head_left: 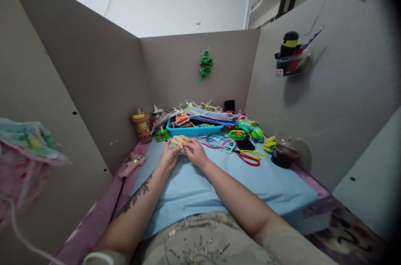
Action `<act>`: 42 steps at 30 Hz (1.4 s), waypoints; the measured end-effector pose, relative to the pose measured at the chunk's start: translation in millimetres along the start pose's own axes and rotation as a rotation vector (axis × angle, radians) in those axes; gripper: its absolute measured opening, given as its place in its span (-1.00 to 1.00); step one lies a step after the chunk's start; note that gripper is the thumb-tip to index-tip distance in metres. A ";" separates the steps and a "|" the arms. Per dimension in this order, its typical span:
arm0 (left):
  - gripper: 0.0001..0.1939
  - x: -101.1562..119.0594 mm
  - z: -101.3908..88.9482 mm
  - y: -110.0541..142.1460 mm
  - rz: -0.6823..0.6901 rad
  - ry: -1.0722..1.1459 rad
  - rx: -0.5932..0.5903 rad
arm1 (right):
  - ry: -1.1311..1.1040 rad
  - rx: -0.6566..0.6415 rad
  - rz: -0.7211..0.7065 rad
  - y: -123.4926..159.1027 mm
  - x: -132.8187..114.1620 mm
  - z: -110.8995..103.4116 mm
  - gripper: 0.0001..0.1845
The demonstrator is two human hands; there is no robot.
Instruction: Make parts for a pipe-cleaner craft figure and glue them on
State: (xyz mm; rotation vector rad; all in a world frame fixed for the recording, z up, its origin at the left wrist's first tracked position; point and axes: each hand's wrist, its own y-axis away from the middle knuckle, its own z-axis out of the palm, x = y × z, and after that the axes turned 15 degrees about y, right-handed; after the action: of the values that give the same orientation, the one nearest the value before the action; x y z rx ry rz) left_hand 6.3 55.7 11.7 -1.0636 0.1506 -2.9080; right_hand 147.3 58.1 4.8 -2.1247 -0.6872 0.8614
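Observation:
Over the near side of the table, both hands are closed on one small woven cord piece (178,141), cream with yellow, pink and blue parts. My left hand (169,154) pinches its left and lower side. My right hand (196,153) grips the right side with bent fingers, which cover part of it. Just behind it stands a blue tray (196,131) heaped with bright cords and an orange-and-white woven piece (182,119). A green woven piece (162,134) sits left of the hands. Red-handled scissors (250,159) lie to their right.
Loose cords (224,143) and another green-and-orange woven piece (237,135) lie right of the tray. A dark lidded tub (283,154) is at the right edge. On the left are a tan cup (142,126) and a pink glue gun (133,165). Grey panels (175,70) enclose the table.

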 end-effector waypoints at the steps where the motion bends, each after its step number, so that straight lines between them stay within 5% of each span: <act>1: -0.32 -0.1 0.8 -0.2 -0.001 0.002 -0.007 | -0.030 0.019 0.038 0.0 1.5 -0.2 -0.76; 9: -0.33 -0.9 0.5 -1.8 0.018 0.071 -0.070 | -0.097 0.071 0.190 -0.2 2.9 -4.9 -0.67; 14: -0.38 1.0 0.2 -2.2 0.011 0.129 -0.101 | -0.051 0.014 0.200 4.6 1.7 2.6 -0.25; 17: -0.57 1.7 3.5 -2.7 -0.089 0.154 -0.123 | -0.118 -0.035 0.250 4.9 5.7 4.5 -0.29; 20: -0.48 0.6 4.4 -3.4 -0.206 0.094 -0.082 | -0.202 -0.072 0.257 3.8 12.4 1.9 -0.41; 24: -0.44 -1.3 -6.1 -6.3 -0.225 -0.149 0.101 | -0.228 -0.154 0.245 4.2 25.7 -0.1 -0.42; 26: -0.48 0.4 -15.1 -9.2 -0.194 -0.394 0.102 | -0.197 -0.224 0.244 5.8 32.5 0.7 -0.41; 31: -0.69 13.3 -33.6 -17.2 0.149 -1.104 0.079 | -0.090 -0.425 0.240 10.3 42.5 -1.0 -0.40; 34: -0.73 24.0 -39.1 -17.6 0.192 -1.166 0.076 | -0.035 -0.426 0.191 11.3 43.3 -5.0 -0.41; 38: -0.73 33.5 -45.5 -14.7 0.314 -1.342 -0.080 | 0.023 -0.390 0.046 11.8 41.3 -3.4 -0.35; 42: -0.62 29.6 -51.0 -17.8 0.259 -1.391 -0.104 | 0.023 -0.408 -0.015 11.6 39.6 9.6 -0.23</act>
State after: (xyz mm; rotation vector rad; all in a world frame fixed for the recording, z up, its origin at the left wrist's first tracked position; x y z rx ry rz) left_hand -49.3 75.1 -6.2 -2.4658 0.3152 -1.4083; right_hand 167.4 82.5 -23.3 -2.4792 -0.9292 0.7324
